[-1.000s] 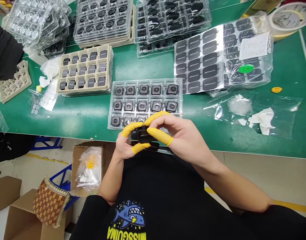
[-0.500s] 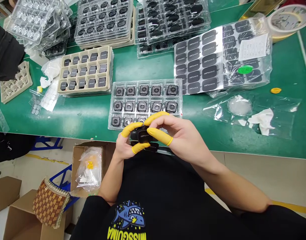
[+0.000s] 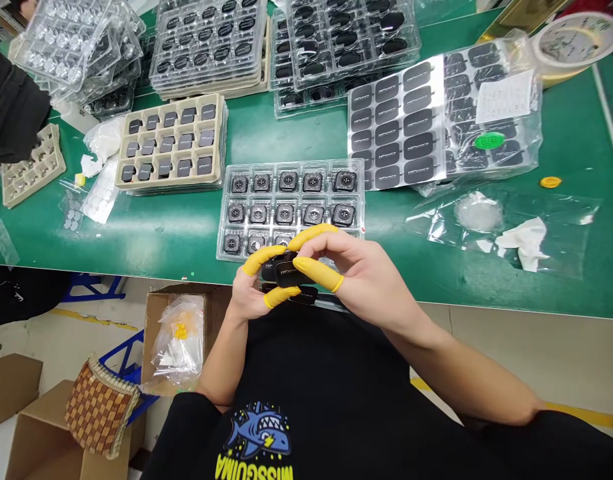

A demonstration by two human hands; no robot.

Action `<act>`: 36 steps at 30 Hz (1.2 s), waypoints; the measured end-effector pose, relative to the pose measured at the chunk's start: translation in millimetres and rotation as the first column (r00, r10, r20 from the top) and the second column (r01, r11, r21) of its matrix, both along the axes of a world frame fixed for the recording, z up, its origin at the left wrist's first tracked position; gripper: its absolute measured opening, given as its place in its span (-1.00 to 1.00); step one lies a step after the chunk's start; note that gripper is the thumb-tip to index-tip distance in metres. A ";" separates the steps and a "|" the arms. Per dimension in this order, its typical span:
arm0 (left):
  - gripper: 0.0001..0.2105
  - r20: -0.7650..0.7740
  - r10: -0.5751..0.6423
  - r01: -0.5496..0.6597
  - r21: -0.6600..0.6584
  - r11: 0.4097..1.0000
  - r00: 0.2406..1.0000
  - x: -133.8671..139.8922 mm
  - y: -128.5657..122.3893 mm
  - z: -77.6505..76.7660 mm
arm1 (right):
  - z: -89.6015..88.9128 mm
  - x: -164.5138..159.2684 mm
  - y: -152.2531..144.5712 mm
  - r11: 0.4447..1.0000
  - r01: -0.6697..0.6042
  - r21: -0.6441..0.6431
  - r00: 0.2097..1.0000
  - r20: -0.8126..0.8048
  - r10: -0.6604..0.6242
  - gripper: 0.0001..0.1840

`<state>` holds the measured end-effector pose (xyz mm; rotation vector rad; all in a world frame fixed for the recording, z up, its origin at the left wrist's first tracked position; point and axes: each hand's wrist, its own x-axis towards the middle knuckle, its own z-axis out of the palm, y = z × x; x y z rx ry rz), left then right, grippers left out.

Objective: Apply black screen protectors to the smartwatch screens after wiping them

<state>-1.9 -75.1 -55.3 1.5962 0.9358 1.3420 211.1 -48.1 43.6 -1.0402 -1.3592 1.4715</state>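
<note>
Between my two hands is a black square smartwatch body [image 3: 286, 272], its face turned up with pale lettering on it. My left hand [image 3: 250, 288] grips it at the left side, yellow finger cots on finger and thumb. From the right, my right hand [image 3: 373, 277] pinches its upper right edge, also in yellow finger cots. Dark lettered stickers [image 3: 305, 295] show just below the watch, partly covered by my hands. Right behind, a clear plastic tray [image 3: 219, 230] holds rows of watch bodies with round sensors facing up; my hands hide part of its front row.
A beige tray [image 3: 120, 163] of lettered dark squares is at the left. Sticker sheets [image 3: 442, 120] lie at the back right beside a tape roll [image 3: 576, 43]. Stacked clear trays [image 3: 286, 80] line the back. An open carton [image 3: 151, 333] stands below the table's front edge.
Both hands keep their hold on the smartwatch body in nearly the same place. My right thumb has shifted very slightly left; the view has barely moved.
</note>
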 end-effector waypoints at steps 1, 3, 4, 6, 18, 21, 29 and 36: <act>-0.37 -0.006 0.003 -0.003 -0.005 1.000 1.000 0.0 0.1 0.1 | -0.2 0.0 -0.1 1.000 0.000 0.002 1.000 0.005 0.000 -0.75; -0.37 -0.010 0.006 -0.006 -0.011 1.000 1.000 0.2 0.0 0.5 | -0.3 -0.1 -0.3 1.000 -0.001 0.006 1.000 0.016 0.001 -0.77; -0.36 -0.008 0.007 -0.007 -0.009 1.000 1.000 0.3 -0.1 0.9 | -0.4 -0.1 -0.4 1.000 -0.001 0.010 1.000 0.021 0.001 -0.78; -0.37 0.003 0.006 -0.006 0.002 1.000 1.000 0.4 -0.5 1.8 | -0.7 -0.1 -0.6 1.000 0.002 0.024 0.999 0.034 -0.003 -0.81; -0.36 0.023 0.006 -0.005 -0.031 1.000 1.000 -0.5 -2.3 2.0 | -3.7 1.3 -2.2 0.993 0.004 0.116 0.995 0.102 -0.016 -0.93; -0.37 0.032 -0.003 0.003 -0.016 1.000 0.999 -0.7 -1.5 3.4 | -5.8 3.7 -2.8 0.993 0.008 0.118 0.992 0.125 -0.023 -0.89; -0.33 -0.022 0.011 -0.012 -0.030 0.999 1.000 -3.5 -3.1 0.1 | -8.0 15.5 -3.7 0.990 -0.010 0.143 0.978 0.209 -0.020 -0.79; -0.34 -0.012 -0.036 0.035 -0.021 0.999 0.999 -4.8 -4.4 -4.5 | -8.3 14.0 -6.9 0.981 -0.119 0.151 0.955 0.287 0.071 -0.72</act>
